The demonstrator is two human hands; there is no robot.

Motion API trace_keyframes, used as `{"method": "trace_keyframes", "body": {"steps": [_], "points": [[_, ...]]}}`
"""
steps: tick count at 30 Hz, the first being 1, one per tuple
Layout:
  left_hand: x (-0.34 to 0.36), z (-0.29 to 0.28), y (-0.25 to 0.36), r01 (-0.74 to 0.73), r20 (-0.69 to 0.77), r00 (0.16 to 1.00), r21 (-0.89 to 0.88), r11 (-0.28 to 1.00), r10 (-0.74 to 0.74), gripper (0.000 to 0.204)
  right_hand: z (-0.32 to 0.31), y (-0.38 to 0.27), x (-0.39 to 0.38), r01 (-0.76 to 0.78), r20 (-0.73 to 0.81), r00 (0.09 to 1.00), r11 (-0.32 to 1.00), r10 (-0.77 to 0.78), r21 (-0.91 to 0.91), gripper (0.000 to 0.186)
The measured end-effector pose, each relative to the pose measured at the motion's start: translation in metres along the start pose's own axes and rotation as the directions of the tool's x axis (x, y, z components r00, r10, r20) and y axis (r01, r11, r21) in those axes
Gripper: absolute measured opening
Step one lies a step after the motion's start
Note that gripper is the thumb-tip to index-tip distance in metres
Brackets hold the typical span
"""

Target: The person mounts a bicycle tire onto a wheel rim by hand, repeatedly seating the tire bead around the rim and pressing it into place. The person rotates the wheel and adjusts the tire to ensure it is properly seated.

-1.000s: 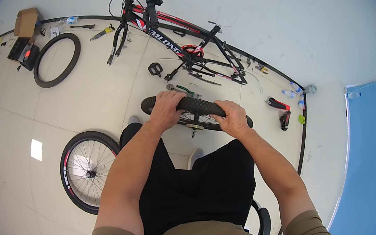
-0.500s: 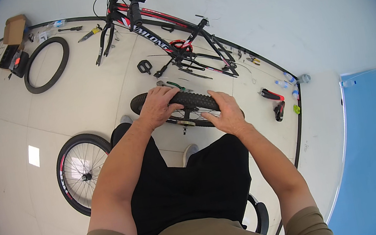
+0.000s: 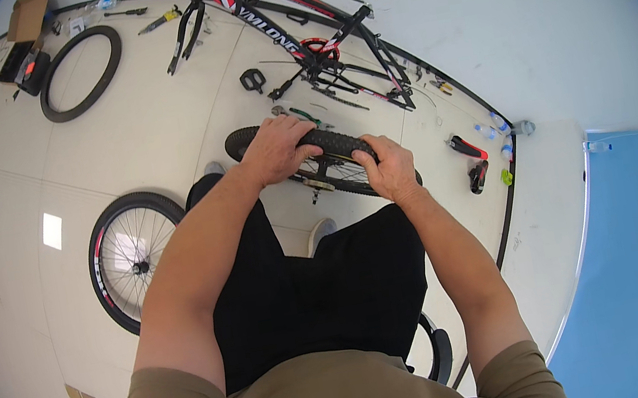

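Note:
Between my legs stands a bicycle wheel with a black knobby tire [image 3: 242,141], its hub [image 3: 318,183] and spokes showing underneath. My left hand [image 3: 281,148] is closed on the top of the tire, thumb pressed toward the near side. My right hand [image 3: 387,164] grips the same tire farther right, its thumb bent against the near sidewall. A green-handled tool [image 3: 305,117] and a metal wrench [image 3: 279,112] lie on the floor just beyond the wheel.
A black-red bicycle frame [image 3: 265,27] lies ahead by the wall, near a pedal [image 3: 253,81]. A spoked wheel [image 3: 102,290] is at left, a loose tire [image 3: 54,104] and open carton [image 3: 27,16] at far left. A saddle [image 3: 466,147] and bottles [image 3: 499,122] lie right.
Both hands stay on the tire. My right thumb, lower over the spokes half a second ago, has moved up onto the sidewall. The whole scene sits higher in the picture.

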State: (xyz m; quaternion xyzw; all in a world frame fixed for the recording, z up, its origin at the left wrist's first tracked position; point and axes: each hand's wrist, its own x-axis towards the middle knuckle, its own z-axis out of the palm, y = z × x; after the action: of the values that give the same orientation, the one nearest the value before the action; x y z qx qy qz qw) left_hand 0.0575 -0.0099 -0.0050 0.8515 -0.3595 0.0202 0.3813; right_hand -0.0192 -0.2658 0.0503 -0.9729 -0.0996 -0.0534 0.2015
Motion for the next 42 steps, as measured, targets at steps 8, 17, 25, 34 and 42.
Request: {"method": "trace_keyframes", "body": {"steps": [8, 17, 25, 34, 42], "points": [[0.002, -0.006, -0.007, 0.088, 0.064, 0.995, -0.09, 0.992, -0.083, 0.033, -0.005, -0.008, 0.022, -0.23, 0.21, 0.955, 0.971, 0.211, 0.069, 0.04], [0.005, -0.009, -0.004, 0.146, 0.064, 0.988, -0.081, 0.986, -0.142, 0.033, -0.007, -0.01, 0.037, -0.317, 0.301, 0.905, 0.948, 0.301, 0.004, 0.042], [0.002, -0.004, -0.006, 0.08, -0.005, 0.997, -0.089, 0.993, -0.08, 0.035, -0.004, 0.004, 0.038, -0.408, 0.355, 0.875, 0.896, 0.328, 0.178, 0.037], [-0.001, 0.008, 0.024, 0.217, -0.455, 0.885, 0.216, 0.952, -0.099, 0.047, 0.0, 0.01, 0.037, -0.481, 0.326, 0.859, 0.84, 0.395, 0.25, 0.038], [-0.033, 0.071, 0.086, 0.53, 0.282, 0.708, -0.818, 0.223, -0.647, 0.046, 0.005, -0.003, 0.034, -0.458, 0.239, 0.88, 0.866, 0.41, 0.202, 0.039]]}}
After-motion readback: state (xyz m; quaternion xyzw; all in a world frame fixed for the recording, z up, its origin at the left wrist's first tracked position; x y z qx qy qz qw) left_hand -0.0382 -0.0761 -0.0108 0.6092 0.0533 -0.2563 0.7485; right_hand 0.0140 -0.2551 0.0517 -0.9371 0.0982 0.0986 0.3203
